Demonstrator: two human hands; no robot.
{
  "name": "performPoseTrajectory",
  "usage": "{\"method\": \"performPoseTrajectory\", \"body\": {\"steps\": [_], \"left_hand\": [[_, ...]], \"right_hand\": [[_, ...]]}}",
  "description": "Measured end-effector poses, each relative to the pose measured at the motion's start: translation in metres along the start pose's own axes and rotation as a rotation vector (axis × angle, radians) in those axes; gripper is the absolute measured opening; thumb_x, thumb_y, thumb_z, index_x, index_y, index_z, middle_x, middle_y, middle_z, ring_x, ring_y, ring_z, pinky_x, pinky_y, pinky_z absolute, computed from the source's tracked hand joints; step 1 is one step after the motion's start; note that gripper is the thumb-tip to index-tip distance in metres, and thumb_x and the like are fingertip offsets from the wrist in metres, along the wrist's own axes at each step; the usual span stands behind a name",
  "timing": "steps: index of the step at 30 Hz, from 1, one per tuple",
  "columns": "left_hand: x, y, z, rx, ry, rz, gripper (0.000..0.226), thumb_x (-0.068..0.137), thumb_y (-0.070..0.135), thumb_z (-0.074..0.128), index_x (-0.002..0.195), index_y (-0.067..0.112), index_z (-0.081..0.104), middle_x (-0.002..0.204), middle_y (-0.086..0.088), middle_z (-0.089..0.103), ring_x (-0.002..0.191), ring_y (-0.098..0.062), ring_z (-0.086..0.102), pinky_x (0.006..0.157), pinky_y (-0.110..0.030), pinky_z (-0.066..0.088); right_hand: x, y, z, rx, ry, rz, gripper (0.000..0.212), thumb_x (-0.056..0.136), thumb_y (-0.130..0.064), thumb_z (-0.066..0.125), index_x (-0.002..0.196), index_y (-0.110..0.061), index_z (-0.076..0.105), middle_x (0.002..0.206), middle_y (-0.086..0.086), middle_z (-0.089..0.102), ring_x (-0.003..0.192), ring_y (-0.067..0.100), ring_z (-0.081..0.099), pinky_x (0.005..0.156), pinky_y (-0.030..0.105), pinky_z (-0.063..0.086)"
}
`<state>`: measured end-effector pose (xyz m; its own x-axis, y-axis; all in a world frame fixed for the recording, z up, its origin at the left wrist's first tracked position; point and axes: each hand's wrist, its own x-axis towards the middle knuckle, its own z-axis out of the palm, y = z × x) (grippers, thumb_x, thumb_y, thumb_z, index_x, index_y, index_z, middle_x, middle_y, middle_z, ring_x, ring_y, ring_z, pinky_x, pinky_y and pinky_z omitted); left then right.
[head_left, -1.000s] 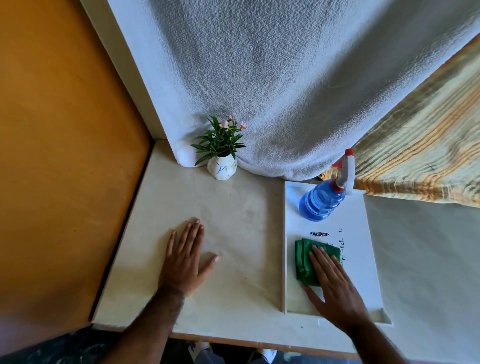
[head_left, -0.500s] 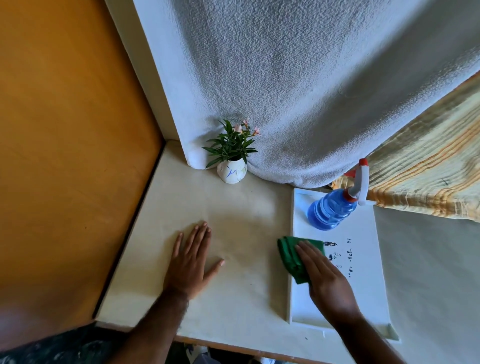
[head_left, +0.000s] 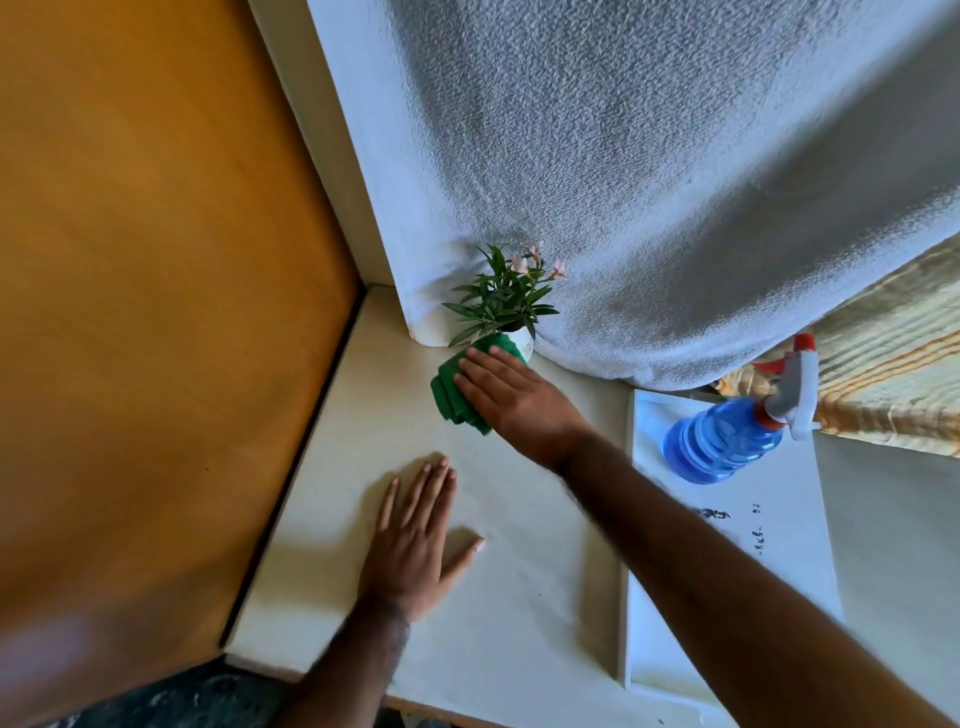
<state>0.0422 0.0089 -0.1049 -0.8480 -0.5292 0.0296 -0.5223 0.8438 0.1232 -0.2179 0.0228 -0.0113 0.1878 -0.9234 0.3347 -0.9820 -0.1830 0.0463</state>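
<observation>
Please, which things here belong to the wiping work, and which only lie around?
In the job: green cloth, right hand pressing it, table, left hand flat on it; probably the spray bottle.
Lying about: potted plant, white board, grey towel, striped cloth.

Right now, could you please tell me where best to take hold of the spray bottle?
Probably the narrow neck under the grey head of the spray bottle, coming from its near right side: it stands on the white tray, with striped fabric close behind and the right arm on its left.
</observation>
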Motion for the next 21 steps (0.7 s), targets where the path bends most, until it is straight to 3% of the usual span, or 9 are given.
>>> {"method": "performPoseTrajectory", "body": {"steps": [4,8,13,19,21], "left_hand": [[0.001,0.0,-0.001,0.002,-0.002,0.004,0.097,0.098,0.075,0.046,0.167,0.01,0.028,0.177,-0.009,0.024,0.163,-0.026,0.023,0.125,-0.062,0.035],[0.0,0.0,-0.002,0.013,-0.027,0.006,0.095,0.1,0.077,0.033,0.167,0.01,0.025,0.178,-0.009,0.021,0.163,-0.026,0.022,0.127,-0.058,0.026],[0.0,0.0,-0.004,-0.003,-0.033,0.007,0.094,0.101,0.077,0.032,0.167,0.01,0.026,0.177,-0.009,0.023,0.163,-0.026,0.024,0.127,-0.057,0.023],[0.0,0.0,-0.003,-0.003,-0.068,-0.006,0.095,0.1,0.078,0.032,0.168,0.012,0.023,0.178,-0.008,0.02,0.163,-0.026,0.022,0.127,-0.057,0.023],[0.001,0.0,-0.003,-0.004,-0.077,-0.009,0.095,0.1,0.078,0.031,0.168,0.012,0.022,0.178,-0.008,0.02,0.163,-0.026,0.022,0.127,-0.058,0.025]], "right_hand": [[0.001,0.012,0.011,-0.014,-0.042,-0.036,0.037,0.097,0.0,0.046,0.128,0.004,0.066,0.136,0.023,0.064,0.132,0.039,0.057,0.113,0.054,0.043],[-0.002,0.016,0.018,0.043,-0.111,0.028,0.042,0.095,-0.001,0.04,0.126,0.006,0.067,0.134,0.025,0.064,0.13,0.042,0.058,0.112,0.055,0.042],[-0.008,0.003,0.022,0.171,-0.186,0.071,0.05,0.09,-0.001,0.033,0.123,0.008,0.068,0.129,0.028,0.066,0.123,0.047,0.062,0.104,0.062,0.047],[-0.001,0.009,0.006,0.161,-0.024,0.078,0.053,0.11,-0.003,0.017,0.129,0.005,0.065,0.138,0.024,0.062,0.134,0.041,0.054,0.114,0.054,0.04],[-0.002,0.014,0.007,0.141,-0.012,0.067,0.043,0.107,-0.002,0.029,0.129,0.004,0.066,0.138,0.023,0.062,0.134,0.04,0.055,0.114,0.055,0.041]]}}
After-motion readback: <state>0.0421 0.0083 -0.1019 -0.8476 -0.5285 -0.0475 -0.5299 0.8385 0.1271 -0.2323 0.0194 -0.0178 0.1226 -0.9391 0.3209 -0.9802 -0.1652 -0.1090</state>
